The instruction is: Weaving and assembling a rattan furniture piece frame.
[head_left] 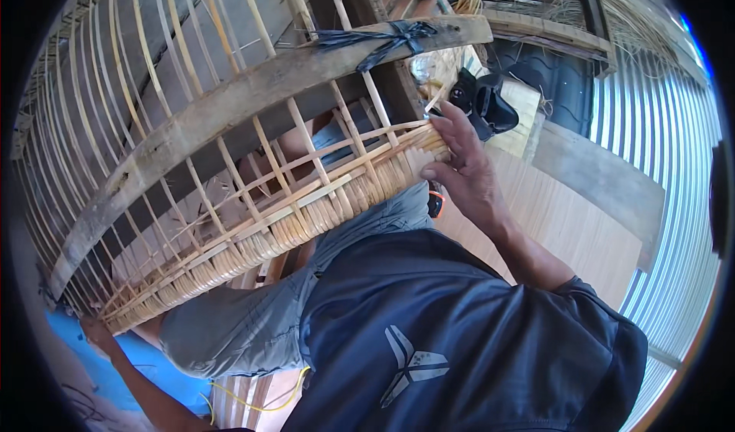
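Observation:
A large curved frame of slender rattan rods lies across my lap, with a thick woven rattan border (pixel 283 233) along its near edge. My right hand (pixel 467 160) grips the right end of this border, thumb on the near side and fingers over the far side. At the opposite end, my left hand (pixel 96 332) holds the border's left tip; its fingers are partly hidden. A curved wooden slat (pixel 230 95) spans the rods, and a dark strip knotted in a bow (pixel 402 40) ties its right end.
A black strapped object (pixel 490 106) lies beyond my right hand. Wooden boards (pixel 605 171) cover the floor at right, beside a corrugated wall (pixel 666 179). Loose rattan strands (pixel 639 30) hang over a wooden rack at the back. A yellow cord (pixel 264 407) lies below my leg.

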Demonstrator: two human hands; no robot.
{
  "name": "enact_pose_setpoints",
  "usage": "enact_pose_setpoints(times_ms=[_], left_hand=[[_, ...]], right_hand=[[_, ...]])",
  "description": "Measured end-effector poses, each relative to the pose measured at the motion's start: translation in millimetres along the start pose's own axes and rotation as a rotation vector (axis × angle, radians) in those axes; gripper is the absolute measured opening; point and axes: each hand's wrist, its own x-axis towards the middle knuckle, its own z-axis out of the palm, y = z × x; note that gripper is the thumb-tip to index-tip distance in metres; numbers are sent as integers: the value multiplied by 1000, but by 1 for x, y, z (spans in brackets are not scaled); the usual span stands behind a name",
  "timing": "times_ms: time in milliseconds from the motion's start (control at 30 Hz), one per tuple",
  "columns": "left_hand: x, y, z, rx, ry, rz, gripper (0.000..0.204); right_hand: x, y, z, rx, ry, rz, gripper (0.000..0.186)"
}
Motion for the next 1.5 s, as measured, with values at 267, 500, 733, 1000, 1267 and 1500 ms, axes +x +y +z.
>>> enact_pose_setpoints(times_ms=[267,500,733,1000,1267,1500], left_hand=[[8,48,-19,479,-140,-117,30],[-29,414,-116,208,132,636,29],[-188,657,-151,-353,-517,895,83],[-200,660,-131,-267,-541,959,94],[-210,642,-125,-336,-400,969,84],[-191,582,-130,-415,-349,813,54]], right_hand=[[3,7,3,-24,49,-59,89],[6,14,-3,-100,78,-237,74],[14,-11,-5,-349,-49,-223,62],[18,-17,-5,-388,-49,-169,62],[15,-15,-9,-277,-50,-129,68],[13,24,-25,223,63,46,93]])
